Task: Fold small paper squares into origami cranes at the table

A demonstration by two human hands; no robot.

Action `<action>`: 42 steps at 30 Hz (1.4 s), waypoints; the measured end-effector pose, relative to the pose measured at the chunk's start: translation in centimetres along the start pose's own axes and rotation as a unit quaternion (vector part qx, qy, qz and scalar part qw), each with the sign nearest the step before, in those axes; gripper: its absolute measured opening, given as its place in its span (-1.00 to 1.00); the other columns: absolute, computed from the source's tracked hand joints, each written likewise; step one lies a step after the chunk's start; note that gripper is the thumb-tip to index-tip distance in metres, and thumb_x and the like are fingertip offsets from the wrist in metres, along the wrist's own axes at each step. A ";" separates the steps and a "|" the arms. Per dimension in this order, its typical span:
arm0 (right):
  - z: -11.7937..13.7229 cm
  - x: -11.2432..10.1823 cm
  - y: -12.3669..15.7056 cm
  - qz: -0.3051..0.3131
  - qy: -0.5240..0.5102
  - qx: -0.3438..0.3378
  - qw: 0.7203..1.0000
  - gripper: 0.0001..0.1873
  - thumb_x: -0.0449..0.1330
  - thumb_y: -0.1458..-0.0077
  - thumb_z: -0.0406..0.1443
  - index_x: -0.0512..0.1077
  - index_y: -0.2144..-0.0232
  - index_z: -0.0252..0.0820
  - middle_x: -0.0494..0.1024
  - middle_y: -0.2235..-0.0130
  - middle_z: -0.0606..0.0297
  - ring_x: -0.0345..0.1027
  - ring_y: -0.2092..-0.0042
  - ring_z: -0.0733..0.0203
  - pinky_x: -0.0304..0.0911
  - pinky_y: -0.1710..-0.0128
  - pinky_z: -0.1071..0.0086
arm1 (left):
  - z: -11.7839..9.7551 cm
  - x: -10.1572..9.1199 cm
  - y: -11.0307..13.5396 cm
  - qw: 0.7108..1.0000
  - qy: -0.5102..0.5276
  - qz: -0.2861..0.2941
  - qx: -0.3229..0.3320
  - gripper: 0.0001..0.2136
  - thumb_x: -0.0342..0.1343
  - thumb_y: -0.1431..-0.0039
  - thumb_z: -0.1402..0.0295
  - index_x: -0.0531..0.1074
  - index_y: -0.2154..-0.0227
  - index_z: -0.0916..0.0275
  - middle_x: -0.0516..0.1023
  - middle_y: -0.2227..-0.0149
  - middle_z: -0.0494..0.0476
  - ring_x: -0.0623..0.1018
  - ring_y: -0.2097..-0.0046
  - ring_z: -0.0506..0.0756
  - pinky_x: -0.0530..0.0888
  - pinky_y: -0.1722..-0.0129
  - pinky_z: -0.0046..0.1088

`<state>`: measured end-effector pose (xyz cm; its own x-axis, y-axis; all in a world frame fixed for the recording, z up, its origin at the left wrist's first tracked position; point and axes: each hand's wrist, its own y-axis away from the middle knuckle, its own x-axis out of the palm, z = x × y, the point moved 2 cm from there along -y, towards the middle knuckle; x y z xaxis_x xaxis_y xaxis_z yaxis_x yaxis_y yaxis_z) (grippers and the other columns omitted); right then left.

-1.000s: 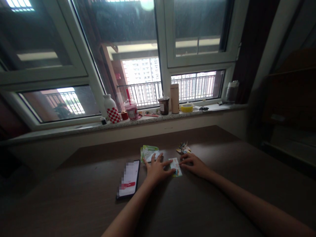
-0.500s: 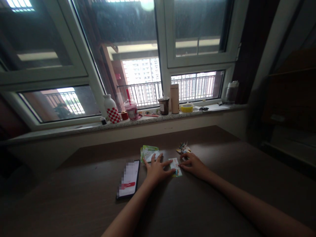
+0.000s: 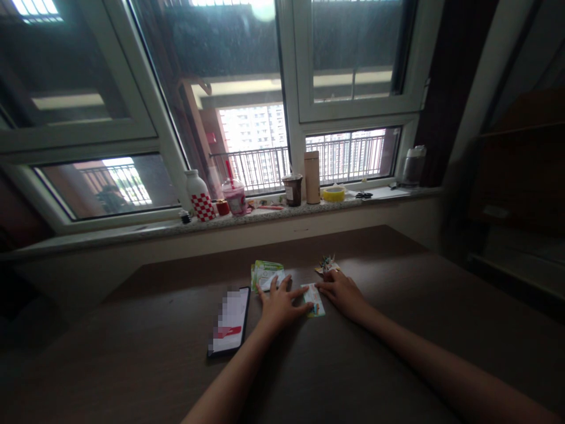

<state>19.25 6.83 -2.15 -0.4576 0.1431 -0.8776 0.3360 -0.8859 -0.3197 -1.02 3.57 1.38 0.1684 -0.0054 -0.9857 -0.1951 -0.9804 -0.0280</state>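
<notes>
On the dark table lies a small printed card [image 3: 314, 299], pale with green and blue patches. My left hand [image 3: 282, 303] rests with fingers spread, its thumb and index finger on the card's left side. Its other fingertips reach the lower edge of a stack of green-and-white cards [image 3: 269, 274]. My right hand [image 3: 343, 293] is at the card's upper right corner, fingers bent and drawn together in a pinch; what is between them, if anything, is hidden. Just beyond that hand sits a small heap of scraps [image 3: 326, 265], partly covered by the knuckles.
A phone [image 3: 229, 330] with a lit screen lies left of my left forearm. Along the windowsill stand a checkered bottle [image 3: 200, 197], a pink drink cup [image 3: 235, 197], a dark drink cup [image 3: 292, 191], a tan flask [image 3: 312, 179], yellow tape [image 3: 333, 194] and scissors [image 3: 364, 195].
My right hand has shifted slightly left and its fingers have drawn together at the card's upper corner. My left hand, the card and the stack stay where they were.
</notes>
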 end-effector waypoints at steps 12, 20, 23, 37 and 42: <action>0.7 0.0 0.2 -0.015 0.045 0.001 0.999 -0.66 0.09 -0.26 -0.18 0.47 -0.05 0.03 0.41 0.01 0.08 0.28 -0.07 -0.05 0.22 0.00 0.11 | 0.0 0.0 0.1 1.000 0.004 0.000 -0.001 -0.47 -0.05 -0.05 -0.27 0.31 -0.10 -0.41 0.10 -0.38 -0.03 -0.08 -0.39 0.49 -0.34 -0.16 0.45; 0.2 0.3 0.0 -0.045 -0.031 -0.026 0.998 -0.79 0.20 -0.16 -0.21 0.60 0.19 0.01 0.45 0.07 0.15 0.30 -0.03 0.03 0.22 -0.03 0.16 | 0.2 0.2 0.0 1.000 0.005 -0.003 0.005 -0.48 -0.06 -0.06 -0.26 0.29 -0.10 -0.43 0.11 -0.37 -0.05 -0.07 -0.38 0.50 -0.36 -0.12 0.49; 0.3 0.2 -0.2 -0.039 -0.039 0.003 0.999 -0.81 0.24 -0.12 -0.20 0.61 0.21 0.05 0.46 0.08 0.18 0.31 -0.02 0.03 0.22 -0.02 0.15 | 0.1 0.1 0.1 1.000 0.000 0.001 0.004 -0.48 -0.07 -0.07 -0.26 0.29 -0.11 -0.43 0.10 -0.37 -0.07 -0.08 -0.38 0.50 -0.36 -0.13 0.50; 0.2 -0.9 -0.2 0.037 -0.071 0.007 0.997 -0.63 0.31 -0.01 -0.09 0.57 0.09 0.07 0.43 0.00 0.16 0.26 -0.10 -0.01 0.16 -0.10 0.13 | 0.3 0.3 0.0 1.000 -0.005 0.000 0.007 -0.48 -0.09 -0.07 -0.28 0.26 -0.12 -0.45 0.08 -0.38 -0.03 -0.08 -0.39 0.48 -0.34 -0.13 0.49; 0.2 -1.4 0.2 0.072 -0.059 -0.002 0.996 -0.53 0.32 0.01 -0.07 0.52 0.00 0.07 0.37 -0.08 0.12 0.21 -0.16 -0.07 0.13 -0.14 0.09 | 0.4 0.5 -0.1 1.000 0.002 -0.005 0.005 -0.49 -0.09 -0.07 -0.28 0.27 -0.10 -0.47 0.10 -0.37 -0.05 -0.06 -0.39 0.47 -0.34 -0.12 0.49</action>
<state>19.79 6.39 -0.95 -0.4980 -0.0395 -0.8663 0.4093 -0.8914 -0.1947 -1.27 3.69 0.85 0.1737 0.0030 -0.9848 -0.2037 -0.9783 -0.0389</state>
